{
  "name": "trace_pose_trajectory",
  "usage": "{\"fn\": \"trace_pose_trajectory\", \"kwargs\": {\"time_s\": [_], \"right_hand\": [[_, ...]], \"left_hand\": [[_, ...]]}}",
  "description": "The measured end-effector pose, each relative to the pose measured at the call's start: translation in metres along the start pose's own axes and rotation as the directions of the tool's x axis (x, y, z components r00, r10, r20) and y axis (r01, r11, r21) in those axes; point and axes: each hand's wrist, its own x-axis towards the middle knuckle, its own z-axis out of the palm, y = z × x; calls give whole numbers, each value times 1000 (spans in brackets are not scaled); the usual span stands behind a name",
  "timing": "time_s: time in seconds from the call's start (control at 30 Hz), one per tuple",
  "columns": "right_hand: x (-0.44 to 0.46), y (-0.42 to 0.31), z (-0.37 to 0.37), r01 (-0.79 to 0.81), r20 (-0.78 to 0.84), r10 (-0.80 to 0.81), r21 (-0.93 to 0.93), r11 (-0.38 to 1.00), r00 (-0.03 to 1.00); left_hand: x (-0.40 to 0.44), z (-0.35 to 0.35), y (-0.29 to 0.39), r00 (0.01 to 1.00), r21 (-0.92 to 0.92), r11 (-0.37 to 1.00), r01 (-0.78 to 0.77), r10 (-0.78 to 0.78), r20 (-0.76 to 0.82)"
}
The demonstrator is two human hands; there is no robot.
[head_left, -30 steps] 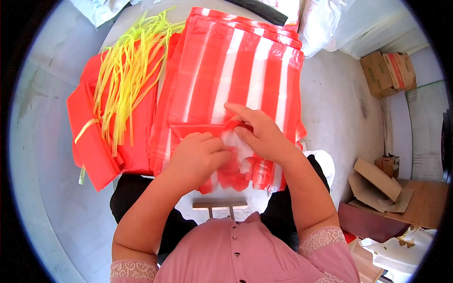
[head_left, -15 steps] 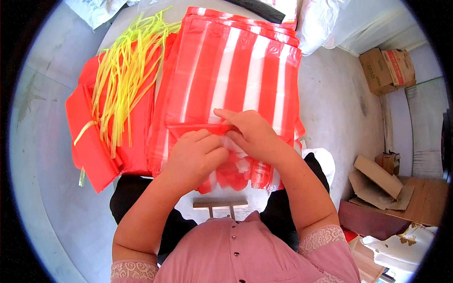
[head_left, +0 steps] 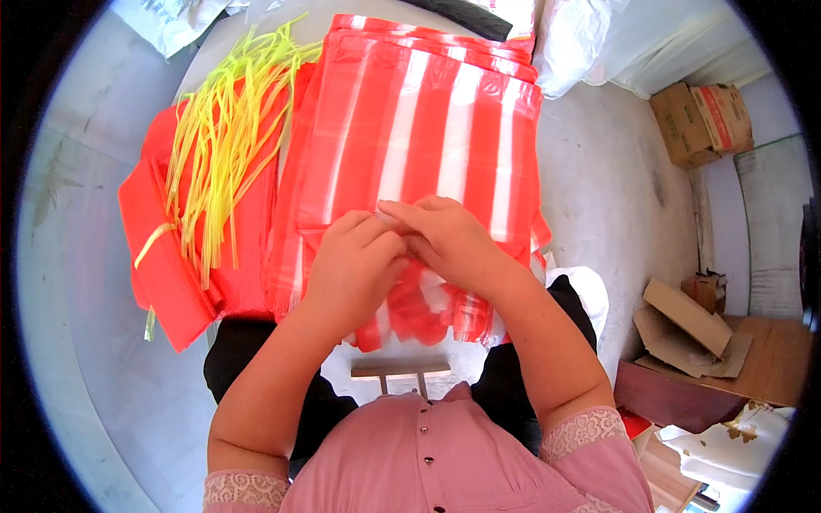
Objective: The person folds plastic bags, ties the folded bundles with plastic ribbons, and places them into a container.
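A thick stack of red-and-white striped plastic bags [head_left: 428, 128] lies in front of me. At its near edge the top layer is folded back, and crumpled plastic [head_left: 419, 308] hangs below my hands. My left hand [head_left: 355, 261] has its fingers curled down on the fold of a plastic bag. Close against it, my right hand [head_left: 449, 239] pinches the same plastic, its index finger reaching across to the left fingertips. What lies between the fingertips is mostly hidden. Left of the stack, a bundle of yellow-green plastic strips [head_left: 222, 145] rests on folded red bags [head_left: 175, 274].
A yellow tie [head_left: 154, 241] goes round one red bundle. Beyond the stack are a dark bar [head_left: 466, 17] and white plastic sacks [head_left: 573, 47]. Cardboard boxes [head_left: 701, 124] stand at the right, with an opened carton [head_left: 693, 329] nearer. A small wooden stool [head_left: 400, 373] shows below.
My right hand has shifted slightly left and my left hand slightly up, so their fingertips now meet over the fold. The stack and the strips lie practically as before.
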Motion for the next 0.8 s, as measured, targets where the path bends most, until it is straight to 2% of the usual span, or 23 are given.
{"fn": "trace_pose_trajectory", "kwargs": {"time_s": [0.17, 0.27, 0.4, 0.5, 0.6, 0.8], "right_hand": [[-1, -2, -2, -41, 45, 40, 35, 999, 998], [-3, 2, 0, -87, 65, 80, 101, 991, 995], [-1, -4, -13, -266, 223, 220, 204, 942, 950], [-2, -10, -19, -280, 176, 233, 325, 903, 956], [-6, -5, -15, -247, 98, 230, 230, 941, 968], [-6, -5, -19, -294, 106, 277, 204, 934, 955]], "left_hand": [[2, 7, -2, 997, -37, 999, 38, -40, -72], [3, 7, -1, 989, -76, 986, 146, -146, 6], [5, 8, -2, 992, -59, 991, 122, -123, -4], [7, 9, -2, 994, -36, 994, 106, -107, -15], [6, 9, -2, 988, -37, 987, 154, -153, 10], [7, 9, -2, 989, -29, 988, 150, -150, 16]]}}
